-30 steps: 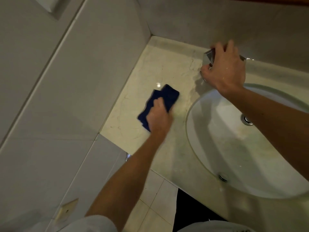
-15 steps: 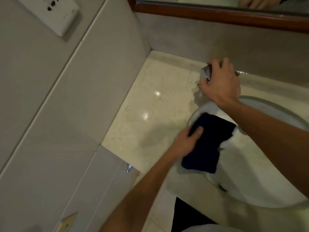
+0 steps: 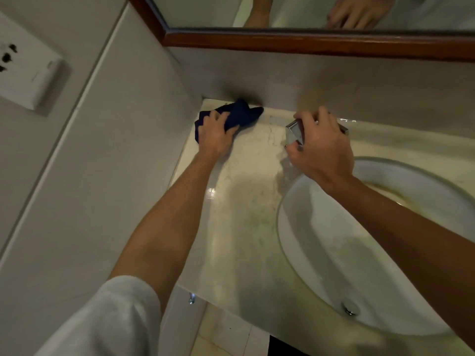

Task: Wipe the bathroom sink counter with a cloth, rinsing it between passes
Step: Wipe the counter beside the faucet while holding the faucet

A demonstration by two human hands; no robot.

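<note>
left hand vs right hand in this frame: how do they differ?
The left hand grips the dark blue cloth; the right hand grips the chrome faucet. The left hand is at the counter's back corner by the wall; the right hand is nearer the sink basin. Both hands curl round what they hold, arms outstretched.

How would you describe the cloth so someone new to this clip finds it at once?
Start at the mirror and drop to the counter left of the sink. In the back left corner, the left hand grips the cloth. It is the only dark blue thing on the pale stone.
</note>
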